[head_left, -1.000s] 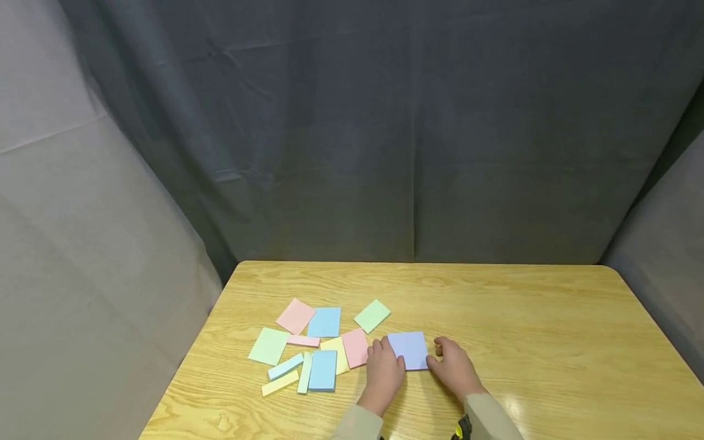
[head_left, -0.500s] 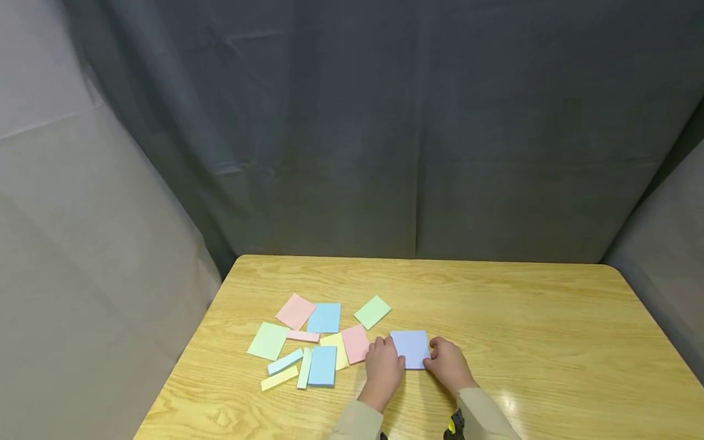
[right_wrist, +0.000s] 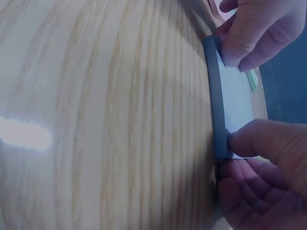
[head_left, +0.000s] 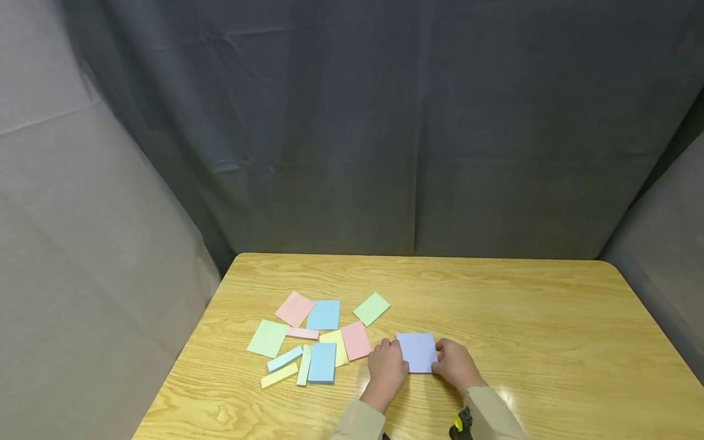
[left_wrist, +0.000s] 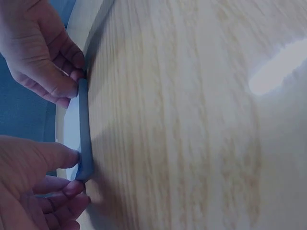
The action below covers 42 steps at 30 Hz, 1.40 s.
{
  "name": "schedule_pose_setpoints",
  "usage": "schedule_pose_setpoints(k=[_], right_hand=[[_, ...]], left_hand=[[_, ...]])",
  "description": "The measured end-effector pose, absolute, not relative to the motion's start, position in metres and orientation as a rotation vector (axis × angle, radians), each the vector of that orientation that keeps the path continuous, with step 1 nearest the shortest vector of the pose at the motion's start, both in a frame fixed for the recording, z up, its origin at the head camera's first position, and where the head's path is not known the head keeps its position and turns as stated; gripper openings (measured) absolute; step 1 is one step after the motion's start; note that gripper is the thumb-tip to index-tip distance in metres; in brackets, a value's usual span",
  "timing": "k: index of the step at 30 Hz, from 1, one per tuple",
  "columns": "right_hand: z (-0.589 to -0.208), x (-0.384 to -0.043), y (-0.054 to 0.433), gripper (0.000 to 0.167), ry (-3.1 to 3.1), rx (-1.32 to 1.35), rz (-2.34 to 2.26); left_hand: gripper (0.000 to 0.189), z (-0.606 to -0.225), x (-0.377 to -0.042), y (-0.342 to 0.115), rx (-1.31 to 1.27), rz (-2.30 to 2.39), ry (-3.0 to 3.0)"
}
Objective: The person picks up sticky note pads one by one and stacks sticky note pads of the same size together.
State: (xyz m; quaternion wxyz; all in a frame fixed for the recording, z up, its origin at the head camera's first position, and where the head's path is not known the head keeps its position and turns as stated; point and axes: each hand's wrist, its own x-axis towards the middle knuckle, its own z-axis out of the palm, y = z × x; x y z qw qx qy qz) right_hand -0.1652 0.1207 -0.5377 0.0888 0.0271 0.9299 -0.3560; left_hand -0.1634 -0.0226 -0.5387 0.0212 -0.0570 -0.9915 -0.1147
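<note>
Purple pad (head_left: 417,353) pinched between the left hand (head_left: 387,370) and the right hand (head_left: 456,365)
In the head view, coloured pads (head_left: 322,363) are seen spread left of the left hand, a pink pad (head_left: 356,341) lying just beside its fingers; only slivers of pink and green are caught by the right wrist view. The purple pad's near edge (right_wrist: 217,96), thin from the head, is shown as a thick band by both wrist views. Its left end is pinched by the left hand, thumb on top; its right end is pinched likewise by the right hand.
</note>
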Motion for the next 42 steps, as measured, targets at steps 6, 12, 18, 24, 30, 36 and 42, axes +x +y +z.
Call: schedule_pose_setpoints(k=[6, 12, 18, 24, 30, 36, 42], right_hand=[[-0.535, -0.162, 0.127, 0.036, 2.723, 0.115, -1.058], [-0.531, -0.158, 0.13, 0.032, 2.719, 0.082, -1.052], [-0.529, -0.154, 0.133, 0.031, 2.702, 0.081, -1.041], [-0.528, -0.152, 0.136, 0.032, 2.699, 0.118, -1.011], [-0.528, -0.15, 0.141, 0.034, 2.711, 0.144, -0.989], [-0.527, -0.148, 0.145, 0.032, 2.712, 0.173, -0.926], [-0.524, -0.144, 0.151, 0.029, 2.708, 0.188, -0.868]], left_hand=[[0.019, -0.535, -0.162, -0.022, -0.179, -0.41, -3.092], [0.022, -0.53, -0.161, -0.02, -0.064, -0.392, -3.212], [0.03, -0.527, -0.16, -0.016, -0.028, -0.327, -3.294], [0.035, -0.526, -0.158, -0.011, -0.052, -0.321, -3.313], [0.035, -0.529, -0.156, -0.005, -0.1, -0.283, -3.298], [0.036, -0.536, -0.155, 0.001, -0.111, -0.264, -3.307], [0.039, -0.534, -0.152, 0.007, -0.15, -0.221, -3.317]])
